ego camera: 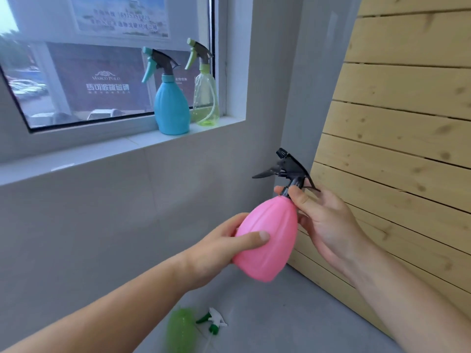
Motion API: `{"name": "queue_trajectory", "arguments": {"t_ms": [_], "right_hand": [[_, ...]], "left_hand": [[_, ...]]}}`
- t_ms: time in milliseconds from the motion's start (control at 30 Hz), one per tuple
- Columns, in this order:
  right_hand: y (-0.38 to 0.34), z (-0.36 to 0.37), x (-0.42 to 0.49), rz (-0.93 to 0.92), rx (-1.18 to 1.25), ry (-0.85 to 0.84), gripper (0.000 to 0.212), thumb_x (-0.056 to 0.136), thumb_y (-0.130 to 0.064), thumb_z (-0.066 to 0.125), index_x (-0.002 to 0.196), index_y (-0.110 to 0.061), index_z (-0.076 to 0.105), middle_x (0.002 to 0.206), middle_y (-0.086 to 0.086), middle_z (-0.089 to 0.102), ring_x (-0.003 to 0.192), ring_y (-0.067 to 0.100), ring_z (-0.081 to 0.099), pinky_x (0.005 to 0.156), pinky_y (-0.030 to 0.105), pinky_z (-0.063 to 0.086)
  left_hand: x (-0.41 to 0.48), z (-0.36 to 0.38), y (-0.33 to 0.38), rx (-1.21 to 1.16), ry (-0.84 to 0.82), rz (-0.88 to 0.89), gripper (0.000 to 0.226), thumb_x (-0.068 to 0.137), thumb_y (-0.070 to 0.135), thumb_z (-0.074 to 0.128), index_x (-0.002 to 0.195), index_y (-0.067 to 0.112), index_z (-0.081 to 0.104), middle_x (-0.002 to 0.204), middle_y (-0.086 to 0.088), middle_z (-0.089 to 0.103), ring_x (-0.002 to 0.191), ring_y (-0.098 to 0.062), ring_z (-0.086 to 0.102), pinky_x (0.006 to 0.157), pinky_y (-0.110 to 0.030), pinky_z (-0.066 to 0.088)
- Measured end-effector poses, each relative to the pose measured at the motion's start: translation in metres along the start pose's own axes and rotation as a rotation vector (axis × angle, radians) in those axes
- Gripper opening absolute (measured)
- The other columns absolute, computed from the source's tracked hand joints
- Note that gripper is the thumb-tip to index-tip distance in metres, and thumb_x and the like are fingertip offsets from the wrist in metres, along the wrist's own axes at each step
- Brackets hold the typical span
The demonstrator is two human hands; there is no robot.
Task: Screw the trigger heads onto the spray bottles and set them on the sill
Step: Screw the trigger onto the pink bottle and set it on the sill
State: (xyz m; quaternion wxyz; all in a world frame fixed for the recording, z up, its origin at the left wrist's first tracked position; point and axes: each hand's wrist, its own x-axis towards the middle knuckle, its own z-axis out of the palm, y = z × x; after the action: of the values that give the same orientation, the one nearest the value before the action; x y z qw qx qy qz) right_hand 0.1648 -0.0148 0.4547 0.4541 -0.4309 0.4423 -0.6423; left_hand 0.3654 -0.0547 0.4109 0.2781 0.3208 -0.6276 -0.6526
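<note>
A pink spray bottle (270, 233) is held tilted in mid-air, my left hand (224, 248) wrapped around its body. My right hand (323, 222) pinches the collar of the black trigger head (288, 169) sitting on the bottle's neck. On the white sill (102, 151) stand a blue bottle (172, 108) and a clear yellow-green bottle (206, 98), each upright with a trigger head on. Down on the grey floor lie a green bottle (179, 329) and a loose white-and-green trigger head (212, 321) beside it.
A window (76, 80) rises behind the sill. A wooden slatted panel (397, 123) leans at the right, close to my right hand. Grey wall runs below the sill, grey floor (293, 314) beneath.
</note>
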Motion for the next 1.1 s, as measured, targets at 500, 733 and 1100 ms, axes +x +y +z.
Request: {"name": "queue_trajectory", "arguments": {"t_ms": [500, 733, 1100], "right_hand": [[-0.022, 0.171, 0.096, -0.172, -0.373, -0.393, 0.062, 0.090, -0.025, 0.069, 0.146, -0.033, 0.043, 0.118, 0.001, 0.072, 0.099, 0.013, 0.072, 0.081, 0.029, 0.060], [-0.015, 0.238, 0.142, -0.272, -0.438, -0.417, 0.063, 0.089, -0.017, 0.069, 0.145, -0.030, 0.044, 0.126, 0.007, 0.065, 0.110, 0.019, 0.066, 0.095, 0.038, 0.056], [0.011, 0.282, 0.168, -0.276, -0.519, -0.374, 0.068, 0.088, -0.017, 0.070, 0.149, -0.022, 0.040, 0.130, 0.010, 0.062, 0.113, 0.022, 0.063, 0.097, 0.041, 0.054]], "left_hand": [[-0.015, -0.142, 0.105, 0.280, 0.629, 0.374, 0.034, 0.106, 0.041, 0.047, 0.140, 0.038, 0.046, 0.139, 0.006, 0.056, 0.112, 0.004, 0.061, 0.077, -0.003, 0.050], [-0.021, -0.213, 0.133, 0.386, 0.668, 0.331, 0.042, 0.107, 0.027, 0.052, 0.148, 0.018, 0.050, 0.112, 0.006, 0.068, 0.087, 0.008, 0.069, 0.066, -0.003, 0.051], [-0.012, -0.260, 0.126, 0.366, 0.798, 0.243, 0.053, 0.102, 0.027, 0.062, 0.152, 0.026, 0.046, 0.119, -0.021, 0.072, 0.106, -0.033, 0.073, 0.095, -0.043, 0.059]]}}
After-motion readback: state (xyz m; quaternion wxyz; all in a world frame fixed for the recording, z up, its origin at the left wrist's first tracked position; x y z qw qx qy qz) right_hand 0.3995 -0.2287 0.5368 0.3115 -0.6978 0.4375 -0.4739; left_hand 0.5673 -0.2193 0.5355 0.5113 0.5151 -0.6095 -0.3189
